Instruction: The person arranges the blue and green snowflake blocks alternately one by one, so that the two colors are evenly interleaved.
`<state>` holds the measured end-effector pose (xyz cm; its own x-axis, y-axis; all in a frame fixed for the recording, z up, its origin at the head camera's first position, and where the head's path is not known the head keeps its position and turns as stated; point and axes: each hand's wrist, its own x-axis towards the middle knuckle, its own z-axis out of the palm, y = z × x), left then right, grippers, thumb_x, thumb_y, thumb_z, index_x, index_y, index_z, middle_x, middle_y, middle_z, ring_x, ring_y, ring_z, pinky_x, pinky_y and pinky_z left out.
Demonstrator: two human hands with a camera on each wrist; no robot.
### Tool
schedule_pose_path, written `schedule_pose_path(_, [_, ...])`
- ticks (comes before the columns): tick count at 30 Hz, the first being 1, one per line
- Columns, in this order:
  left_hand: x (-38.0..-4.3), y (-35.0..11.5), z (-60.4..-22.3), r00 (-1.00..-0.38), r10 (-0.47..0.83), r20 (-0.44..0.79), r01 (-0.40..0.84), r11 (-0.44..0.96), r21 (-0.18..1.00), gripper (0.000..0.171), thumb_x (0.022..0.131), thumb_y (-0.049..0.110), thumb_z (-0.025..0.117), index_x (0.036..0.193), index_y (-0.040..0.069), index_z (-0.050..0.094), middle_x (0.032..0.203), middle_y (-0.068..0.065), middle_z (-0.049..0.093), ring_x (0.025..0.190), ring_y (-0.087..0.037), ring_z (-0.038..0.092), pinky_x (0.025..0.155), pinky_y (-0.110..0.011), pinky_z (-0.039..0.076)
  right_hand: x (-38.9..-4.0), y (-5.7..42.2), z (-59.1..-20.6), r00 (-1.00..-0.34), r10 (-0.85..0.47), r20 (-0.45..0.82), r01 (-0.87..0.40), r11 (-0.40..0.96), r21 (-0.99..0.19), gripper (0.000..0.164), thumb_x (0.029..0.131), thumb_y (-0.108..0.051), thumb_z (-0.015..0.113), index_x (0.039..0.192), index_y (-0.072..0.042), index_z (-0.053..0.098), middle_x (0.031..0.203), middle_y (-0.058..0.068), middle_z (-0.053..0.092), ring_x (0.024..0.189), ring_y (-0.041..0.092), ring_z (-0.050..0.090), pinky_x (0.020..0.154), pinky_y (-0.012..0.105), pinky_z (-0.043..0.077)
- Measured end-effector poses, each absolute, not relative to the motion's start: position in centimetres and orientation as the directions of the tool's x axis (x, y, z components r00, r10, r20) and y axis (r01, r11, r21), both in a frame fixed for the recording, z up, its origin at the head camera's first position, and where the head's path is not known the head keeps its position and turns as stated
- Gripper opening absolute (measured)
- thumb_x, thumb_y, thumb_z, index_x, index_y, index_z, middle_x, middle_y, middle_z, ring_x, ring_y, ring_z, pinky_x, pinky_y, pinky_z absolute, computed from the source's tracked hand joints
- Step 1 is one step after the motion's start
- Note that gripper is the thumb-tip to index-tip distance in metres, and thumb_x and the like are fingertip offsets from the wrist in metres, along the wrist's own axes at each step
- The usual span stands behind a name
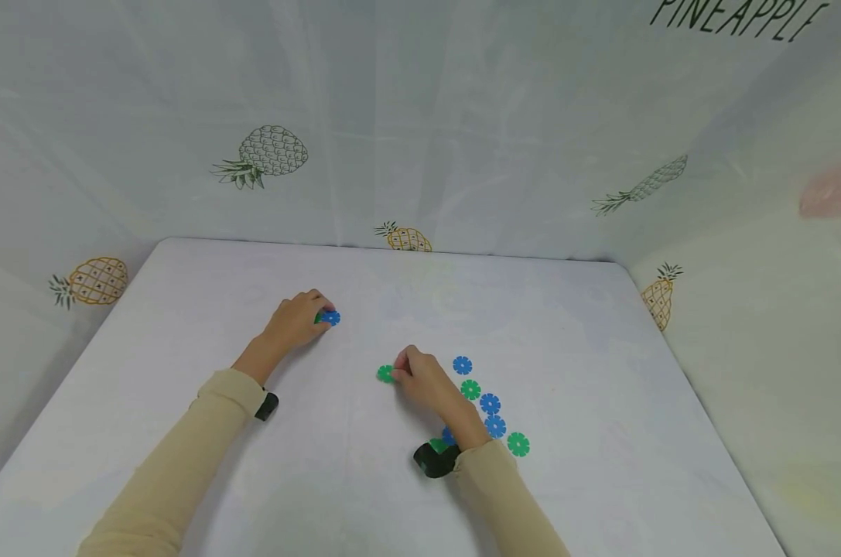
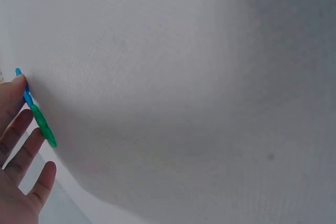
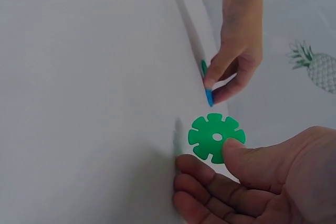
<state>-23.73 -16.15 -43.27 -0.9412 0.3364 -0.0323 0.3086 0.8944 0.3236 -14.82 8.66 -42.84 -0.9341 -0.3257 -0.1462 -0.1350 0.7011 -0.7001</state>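
Note:
On the left of the table, my left hand (image 1: 298,320) holds a blue slotted plastic disc (image 1: 332,318) by thumb and fingers. A green disc (image 2: 43,126) joins it edge to edge in the left wrist view, seen side-on and near the fingertips. Nearer the middle, my right hand (image 1: 425,381) pinches a single green notched disc (image 3: 215,136), round with a small central hole, thumb on its face. The two hands are apart, and so are the things they hold.
Right of my right hand lie several loose discs, among them a blue one (image 1: 463,365), a green one (image 1: 470,389) and another green one (image 1: 518,444). My right wrist partly covers a blue disc (image 1: 449,436) and a green disc (image 1: 438,445). Pineapple-printed cloth surrounds the white table (image 1: 601,348).

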Motion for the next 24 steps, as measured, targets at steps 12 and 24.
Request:
schedule_pose_path(12, [-23.7, -16.1, -43.4, -0.942, 0.334, -0.019, 0.310, 0.893, 0.327, 0.031, 0.086, 0.018, 0.065, 0.113, 0.003, 0.062, 0.120, -0.017, 0.056, 0.113, -0.037, 0.051, 0.093, -0.056, 0.039, -18.0, 6.0, -42.3, -0.935, -0.304, -0.185, -0.093, 0.710, -0.698, 0.008, 0.093, -0.012, 0.056, 0.096, -0.005, 0.053, 0.085, 0.006, 0.057, 0.077, 0.015, 0.049, 0.068, 0.025, 0.044])
schedule_pose_path(24, [-23.8, -16.1, -43.5, -0.942, 0.335, -0.009, 0.317, 0.899, 0.302, 0.032, 0.085, 0.019, 0.066, 0.113, 0.004, 0.062, 0.119, -0.016, 0.057, 0.112, -0.036, 0.053, 0.091, -0.055, 0.041, -21.6, 3.2, -42.4, -0.939, -0.277, -0.205, -0.069, 0.734, -0.676, 0.011, 0.093, -0.016, 0.057, 0.097, -0.006, 0.055, 0.087, 0.005, 0.059, 0.077, 0.014, 0.050, 0.069, 0.022, 0.043])
